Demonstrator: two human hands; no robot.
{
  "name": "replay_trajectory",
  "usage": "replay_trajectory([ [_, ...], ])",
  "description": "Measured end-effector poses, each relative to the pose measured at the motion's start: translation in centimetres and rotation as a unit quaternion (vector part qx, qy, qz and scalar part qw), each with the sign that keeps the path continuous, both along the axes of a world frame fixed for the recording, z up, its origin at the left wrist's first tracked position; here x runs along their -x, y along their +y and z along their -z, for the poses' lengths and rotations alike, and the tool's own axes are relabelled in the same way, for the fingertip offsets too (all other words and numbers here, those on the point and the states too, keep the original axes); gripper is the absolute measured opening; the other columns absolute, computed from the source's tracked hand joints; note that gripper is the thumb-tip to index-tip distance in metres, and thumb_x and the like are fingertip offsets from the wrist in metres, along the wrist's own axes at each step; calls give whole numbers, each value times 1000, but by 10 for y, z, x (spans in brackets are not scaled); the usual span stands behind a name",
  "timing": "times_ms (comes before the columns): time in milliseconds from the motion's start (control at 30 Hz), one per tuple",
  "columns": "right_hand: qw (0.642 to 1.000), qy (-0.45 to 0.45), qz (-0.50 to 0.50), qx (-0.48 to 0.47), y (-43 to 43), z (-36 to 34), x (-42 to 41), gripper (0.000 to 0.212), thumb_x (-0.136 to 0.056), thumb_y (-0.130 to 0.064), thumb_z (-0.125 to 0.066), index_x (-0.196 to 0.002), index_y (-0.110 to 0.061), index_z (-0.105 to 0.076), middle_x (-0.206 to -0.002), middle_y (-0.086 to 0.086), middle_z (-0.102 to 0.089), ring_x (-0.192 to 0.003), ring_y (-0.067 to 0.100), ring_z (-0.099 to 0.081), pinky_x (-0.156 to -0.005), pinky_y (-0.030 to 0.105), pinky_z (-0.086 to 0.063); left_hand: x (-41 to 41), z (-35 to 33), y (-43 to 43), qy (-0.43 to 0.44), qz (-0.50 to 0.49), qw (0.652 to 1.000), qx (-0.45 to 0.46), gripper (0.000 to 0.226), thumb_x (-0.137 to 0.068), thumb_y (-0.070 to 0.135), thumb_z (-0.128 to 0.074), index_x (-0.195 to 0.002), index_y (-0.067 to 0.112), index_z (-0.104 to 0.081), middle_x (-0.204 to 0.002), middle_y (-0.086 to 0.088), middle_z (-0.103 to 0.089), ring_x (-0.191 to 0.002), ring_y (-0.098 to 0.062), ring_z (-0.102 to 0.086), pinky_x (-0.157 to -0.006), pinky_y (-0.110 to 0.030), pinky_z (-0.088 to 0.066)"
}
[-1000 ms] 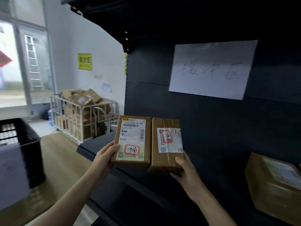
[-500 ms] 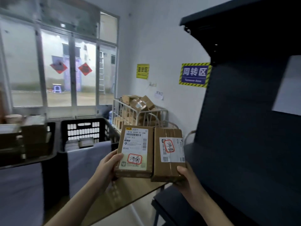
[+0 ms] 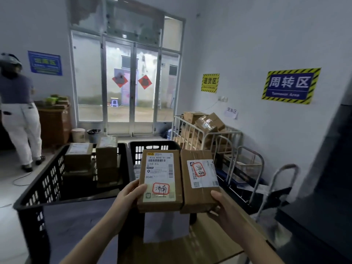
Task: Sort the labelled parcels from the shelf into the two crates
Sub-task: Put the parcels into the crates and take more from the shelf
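Note:
I hold two brown cardboard parcels side by side in front of me. My left hand (image 3: 128, 197) grips the left parcel (image 3: 161, 180), whose white label carries red-circled handwriting. My right hand (image 3: 223, 210) grips the right parcel (image 3: 199, 181), labelled with the same red-circled characters. Behind and below them stand two black slatted crates: the left crate (image 3: 41, 189) holds several brown boxes, and the right crate (image 3: 152, 146) is mostly hidden behind the parcels. The dark shelf (image 3: 327, 187) stands at the right edge.
A white wire cage trolley (image 3: 205, 134) full of cartons stands against the right wall, with a hand cart (image 3: 276, 187) beside it. A person (image 3: 17, 111) in white trousers stands at far left. Glass doors (image 3: 125, 82) lie straight ahead. A wooden surface (image 3: 190, 244) lies under my hands.
My view has swung left, away from the shelf and towards the two crates. Both hands keep the same parcels side by side, now in front of the crates.

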State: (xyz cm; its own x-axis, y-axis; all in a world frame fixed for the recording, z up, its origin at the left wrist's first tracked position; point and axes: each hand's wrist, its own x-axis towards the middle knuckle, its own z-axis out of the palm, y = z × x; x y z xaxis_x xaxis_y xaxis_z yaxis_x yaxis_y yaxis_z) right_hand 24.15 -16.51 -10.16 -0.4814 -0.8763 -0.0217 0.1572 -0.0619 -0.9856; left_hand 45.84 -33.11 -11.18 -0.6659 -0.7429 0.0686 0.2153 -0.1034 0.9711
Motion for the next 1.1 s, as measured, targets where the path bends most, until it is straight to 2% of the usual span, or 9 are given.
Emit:
replay_trajectory([
  [133,999,18,-37,-2,-39,-5,7,58,-69,-37,-60,-126,-28,-53,-120,2,-66,-111,22,-60,-98,40,-45,-7,-2,-27,-3,-17,1000,4,87,-57,45,-74,-133,15,-45,-108,-6,-71,-96,-22,-70,-67,-24,-57],
  [300,997,29,-68,1,-91,-8,29,47,-70,-39,-60,-117,-34,-56,-118,1,-67,-113,22,-60,-99,39,-44,8,-8,-69,-16,-57,998,13,105,-32,61,-84,-124,20,-52,-107,-6,-72,-98,-24,-69,-81,-37,-54],
  [433,996,36,-87,10,-136,-9,58,46,-69,-36,-59,-115,-32,-56,-116,2,-67,-112,22,-60,-95,37,-46,37,-6,-109,-25,-75,997,-10,60,-73,35,-72,-125,14,-51,-105,-11,-72,-95,-26,-69,-78,-36,-54],
  [500,994,42,-104,5,-159,-10,76,54,-63,-38,-66,-115,-34,-55,-119,4,-65,-114,24,-58,-101,42,-43,57,-4,-131,-42,-89,995,-21,42,-84,21,-60,-124,10,-52,-103,-12,-72,-95,-28,-69,-78,-36,-54],
  [567,992,36,-119,-1,-186,-10,97,63,-56,-40,-70,-116,-35,-54,-121,5,-64,-116,26,-57,-105,47,-39,79,-3,-154,-62,-101,993,-24,38,-86,20,-58,-122,11,-54,-101,-11,-73,-95,-27,-69,-80,-37,-54],
  [800,990,11,-134,-51,-280,-2,179,30,-76,-22,-67,-103,-29,-54,-107,5,-63,-103,24,-57,-83,35,-44,156,-1,-228,-98,-126,986,-50,26,-87,22,-59,-110,11,-59,-99,-11,-73,-90,-25,-71,-74,-32,-56],
  [867,988,5,-137,-67,-306,5,198,20,-83,-22,-61,-102,-27,-57,-106,5,-63,-101,24,-58,-83,35,-45,172,6,-246,-109,-143,982,-63,22,-88,21,-58,-108,10,-59,-99,-11,-72,-92,-26,-69,-80,-35,-55],
  [967,981,15,-174,-90,-336,21,217,41,-73,-29,-66,-113,-24,-58,-114,7,-63,-107,25,-58,-87,34,-47,189,21,-267,-144,-154,974,-88,15,-91,20,-55,-103,13,-60,-100,-10,-70,-94,-24,-66,-88,-38,-51],
  [1100,972,10,-185,-146,-362,44,230,33,-87,-21,-53,-118,-12,-54,-113,10,-60,-97,21,-57,-69,25,-45,200,44,-289,-197,-151,962,-114,14,-91,19,-55,-103,14,-60,-97,-5,-71,-92,-18,-65,-71,-27,-47],
])
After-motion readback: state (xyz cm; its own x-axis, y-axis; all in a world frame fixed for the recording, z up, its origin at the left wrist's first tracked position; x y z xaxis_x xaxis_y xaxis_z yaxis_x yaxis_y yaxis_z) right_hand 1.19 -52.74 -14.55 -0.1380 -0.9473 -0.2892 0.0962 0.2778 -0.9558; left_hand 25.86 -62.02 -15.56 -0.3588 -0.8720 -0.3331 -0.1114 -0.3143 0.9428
